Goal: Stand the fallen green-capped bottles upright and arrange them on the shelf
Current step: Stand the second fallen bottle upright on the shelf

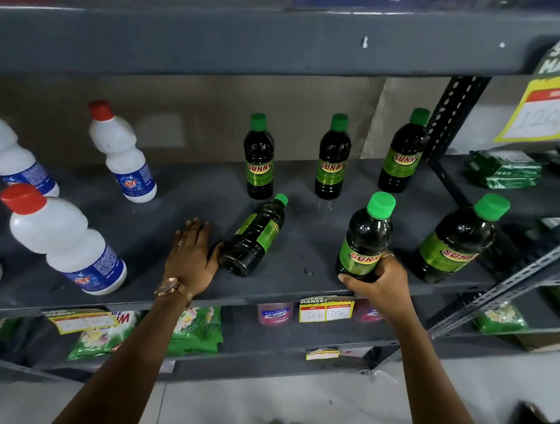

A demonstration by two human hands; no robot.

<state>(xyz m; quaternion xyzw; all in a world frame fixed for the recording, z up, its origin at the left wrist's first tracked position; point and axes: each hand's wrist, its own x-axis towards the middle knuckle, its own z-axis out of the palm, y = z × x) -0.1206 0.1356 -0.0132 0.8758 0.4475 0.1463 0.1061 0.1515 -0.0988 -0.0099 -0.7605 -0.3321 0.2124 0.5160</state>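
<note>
One dark green-capped bottle (254, 238) lies on its side on the grey shelf (159, 237), cap pointing back and right. My left hand (192, 255) rests flat on the shelf, fingers apart, with the thumb touching that bottle's base. My right hand (378, 278) grips the lower part of an upright green-capped bottle (367, 235) near the shelf's front edge. Another upright bottle (455, 240) stands to its right. Three more stand along the back: one at left (259, 158), one in the middle (332, 157), one at right (403, 152).
White red-capped bottles stand on the left of the shelf, the nearest (63, 241) close to the front edge. A perforated metal upright (448, 114) bounds the shelf on the right. Price tags (326, 309) hang on the front lip. Green packets (196, 331) fill the shelf below.
</note>
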